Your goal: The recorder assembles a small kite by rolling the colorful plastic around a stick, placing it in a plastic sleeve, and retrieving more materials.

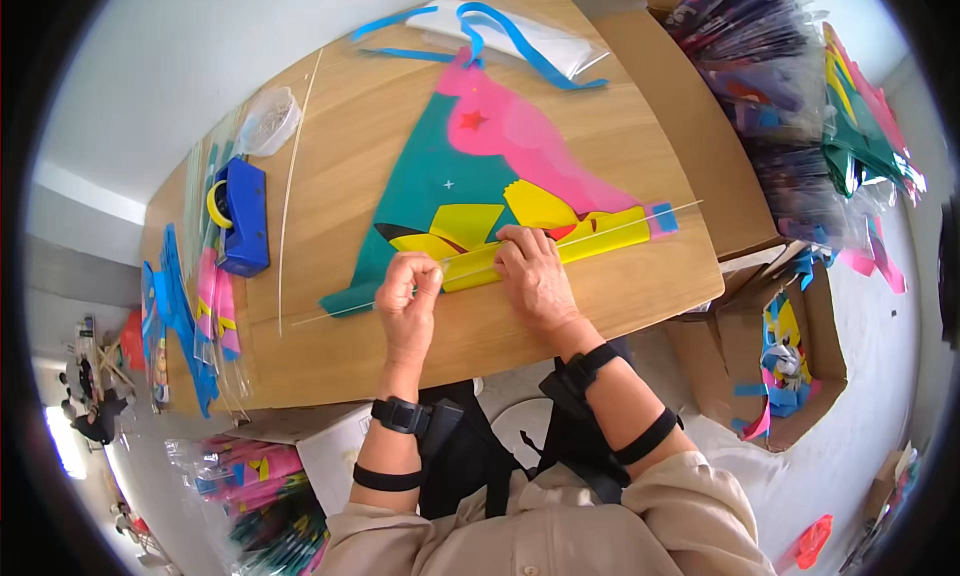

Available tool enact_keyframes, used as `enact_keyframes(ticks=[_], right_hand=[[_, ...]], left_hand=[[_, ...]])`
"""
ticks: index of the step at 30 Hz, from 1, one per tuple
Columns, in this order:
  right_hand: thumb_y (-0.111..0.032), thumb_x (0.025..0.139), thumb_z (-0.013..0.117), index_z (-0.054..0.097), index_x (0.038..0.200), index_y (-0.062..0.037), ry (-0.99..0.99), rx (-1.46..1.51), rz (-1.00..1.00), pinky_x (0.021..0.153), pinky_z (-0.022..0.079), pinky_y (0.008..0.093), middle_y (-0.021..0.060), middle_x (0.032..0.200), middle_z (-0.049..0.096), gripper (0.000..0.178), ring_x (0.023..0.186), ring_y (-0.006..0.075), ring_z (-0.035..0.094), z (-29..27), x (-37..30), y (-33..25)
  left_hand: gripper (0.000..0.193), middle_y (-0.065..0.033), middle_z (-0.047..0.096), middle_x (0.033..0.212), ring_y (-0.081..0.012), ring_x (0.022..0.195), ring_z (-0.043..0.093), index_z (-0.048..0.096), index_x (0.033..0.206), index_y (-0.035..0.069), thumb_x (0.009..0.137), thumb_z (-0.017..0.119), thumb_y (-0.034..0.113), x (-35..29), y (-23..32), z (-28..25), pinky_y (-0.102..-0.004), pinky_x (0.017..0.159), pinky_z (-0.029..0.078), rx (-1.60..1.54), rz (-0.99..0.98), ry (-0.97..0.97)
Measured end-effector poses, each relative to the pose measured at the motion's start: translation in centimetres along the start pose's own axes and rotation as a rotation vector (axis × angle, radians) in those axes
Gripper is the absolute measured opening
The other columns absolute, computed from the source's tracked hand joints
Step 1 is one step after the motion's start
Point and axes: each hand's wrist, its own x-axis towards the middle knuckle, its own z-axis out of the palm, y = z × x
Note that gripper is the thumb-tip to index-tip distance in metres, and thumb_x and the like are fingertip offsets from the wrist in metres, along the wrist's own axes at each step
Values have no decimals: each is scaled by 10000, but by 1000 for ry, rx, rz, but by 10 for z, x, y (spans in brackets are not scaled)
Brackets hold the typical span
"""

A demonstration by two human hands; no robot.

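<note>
A triangular kite [440, 181] of thin teal, pink and yellow sheet lies flat on the table, its tip away from me. Blue ribbon [520, 44] trails from that tip. Along the kite's near edge runs a thin white rod [610, 233], slanting up to the right and sticking out past both corners. My left hand [408, 288] is closed in a pinch at the rod, left of the middle; its fingertips partly hide what they hold. Beside it, my right hand [535, 276] has its fingers curled down on the yellow edge, gripping the sheet near the rod.
At the left stand a blue tape dispenser [243, 216], a clear plastic tub [270, 121] and blue ribbons [178, 311]. Another thin rod [290, 166] lies there. White plastic [510, 41] lies at the far edge. Cardboard boxes [690, 126] and bagged kites [750, 66] stand right.
</note>
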Motion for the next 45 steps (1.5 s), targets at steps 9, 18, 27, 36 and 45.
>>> enact_keyframes(ticks=[9, 18, 27, 36, 45], right_hand=[[-45, 722, 641, 540, 857, -54, 34, -83, 2, 799, 404, 395, 70, 1059, 545, 169, 963, 276, 514, 4, 3, -1], [-103, 741, 634, 550, 870, -66, 20, -105, -30, 789, 413, 391, 59, 1043, 542, 157, 961, 263, 520, 1, 5, -5], [48, 718, 521, 502, 917, -1, 93, 193, 100, 863, 434, 413, 170, 1065, 555, 206, 977, 368, 523, -1, 1, 5], [75, 692, 512, 494, 899, 6, 111, 233, 122, 860, 443, 418, 180, 1075, 549, 219, 975, 380, 522, 1, 1, 5], [69, 687, 519, 492, 895, 13, 118, 231, 127, 863, 441, 417, 183, 1079, 547, 218, 976, 383, 520, 1, 0, 5]], left_hand=[[65, 22, 535, 701, -33, 635, 463, 555, 795, -1, 850, 590, -6, 16, 17, 20, -201, 561, 379, 71, -33, -176], [53, -41, 541, 639, -99, 586, 482, 548, 791, -9, 823, 591, -3, 35, 8, 36, -252, 542, 400, 151, -12, -321], [67, -5, 502, 629, -81, 619, 449, 556, 755, -9, 802, 600, 8, 52, 19, 32, -261, 568, 391, 310, -180, -561], [82, -112, 552, 601, -143, 581, 539, 584, 741, -40, 767, 618, 30, 60, 15, 52, -309, 532, 412, 597, -176, -494], [72, -69, 597, 622, -104, 559, 524, 603, 691, -39, 760, 616, -19, 48, 5, 54, -264, 487, 389, 280, -440, -321]])
